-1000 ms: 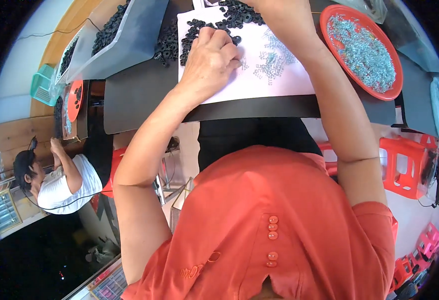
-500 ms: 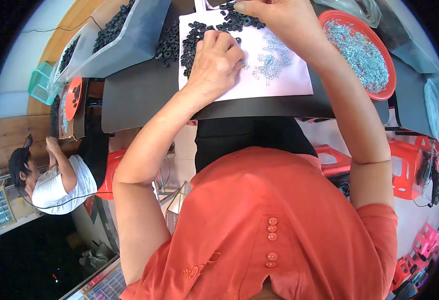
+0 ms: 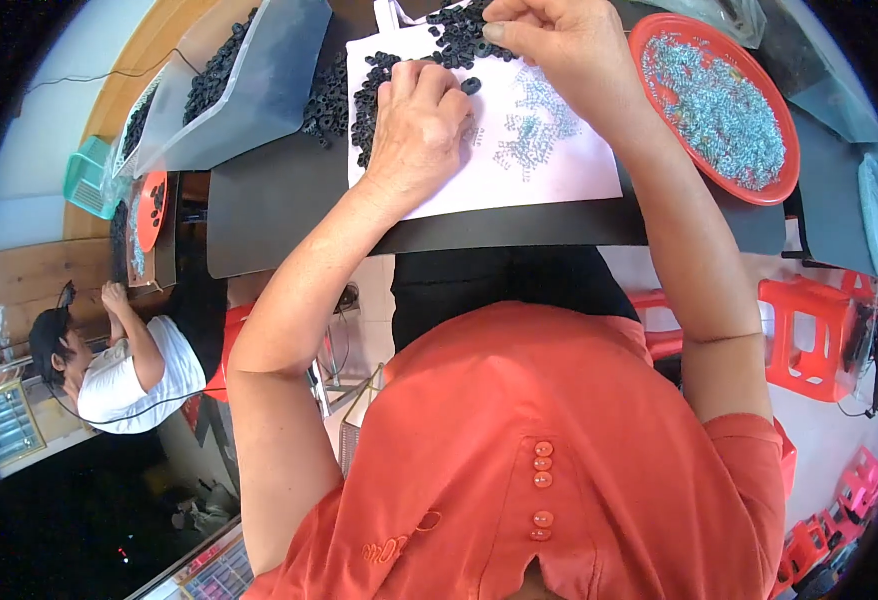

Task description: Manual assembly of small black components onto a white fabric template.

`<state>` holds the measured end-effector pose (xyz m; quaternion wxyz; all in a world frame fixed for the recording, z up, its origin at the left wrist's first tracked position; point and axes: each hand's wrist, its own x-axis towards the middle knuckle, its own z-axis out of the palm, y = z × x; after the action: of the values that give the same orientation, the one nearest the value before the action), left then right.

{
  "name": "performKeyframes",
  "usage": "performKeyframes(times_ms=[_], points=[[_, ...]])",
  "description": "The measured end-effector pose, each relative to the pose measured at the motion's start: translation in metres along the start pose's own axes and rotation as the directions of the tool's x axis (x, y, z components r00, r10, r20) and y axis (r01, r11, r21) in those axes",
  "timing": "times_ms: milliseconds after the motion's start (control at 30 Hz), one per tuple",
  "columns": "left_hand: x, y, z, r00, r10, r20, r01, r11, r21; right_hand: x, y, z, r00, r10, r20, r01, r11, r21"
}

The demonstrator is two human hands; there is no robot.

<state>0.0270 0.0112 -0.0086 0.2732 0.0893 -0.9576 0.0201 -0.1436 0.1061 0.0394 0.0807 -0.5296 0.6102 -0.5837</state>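
A white cloth bag lies flat on the dark table with its handle at the far side. Small black ring-like parts are heaped along its left side, and more black parts sit at its top. Small clear-bluish pieces are scattered over its middle. My left hand rests on the bag beside the black parts, fingers curled down; what they hold is hidden. One black ring lies by its fingertips. Over the top black parts, my right hand has thumb and fingers bent into a pinch; its contents cannot be made out.
On the right stands a red tray full of clear-bluish pieces. A translucent bin of black parts stands at the left. Further left, another person sits at a table. Red stools stand at the right.
My right hand has come slightly nearer and to the right, so more of its fingers show. My left hand stays by the black parts, its fingers shifted a little. The whole view has moved slightly.
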Motion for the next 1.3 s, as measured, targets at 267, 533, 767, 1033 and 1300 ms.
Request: performKeyframes(times_ms=[267, 533, 767, 1033, 1300], points=[[0.024, 0.002, -0.023, 0.946, -0.323, -0.034, 0.269, 0.835, -0.480, 0.000, -0.002, -0.002, 0.998, -0.050, 0.046, 0.042, 0.985, 0.170], [0.053, -0.009, -0.042, 0.810, -0.318, 0.493, 0.399, -0.319, -0.860, 0.000, -0.009, -0.001, 0.984, 0.023, 0.176, -0.090, 0.919, 0.383], [0.057, -0.008, -0.035, 0.774, -0.258, 0.578, 0.353, -0.581, -0.733, -0.006, -0.013, 0.006, 0.996, -0.080, 0.051, 0.045, 0.870, 0.491], [0.042, -0.002, -0.009, 0.984, -0.139, 0.116, 0.122, 0.982, 0.145, 0.010, 0.000, 0.000, 0.963, 0.270, -0.023, -0.227, 0.851, 0.474], [0.034, -0.018, 0.014, 0.998, -0.068, -0.010, 0.068, 0.997, 0.034, 0.007, 0.010, 0.004, 0.980, 0.199, -0.006, -0.186, 0.927, 0.327]])
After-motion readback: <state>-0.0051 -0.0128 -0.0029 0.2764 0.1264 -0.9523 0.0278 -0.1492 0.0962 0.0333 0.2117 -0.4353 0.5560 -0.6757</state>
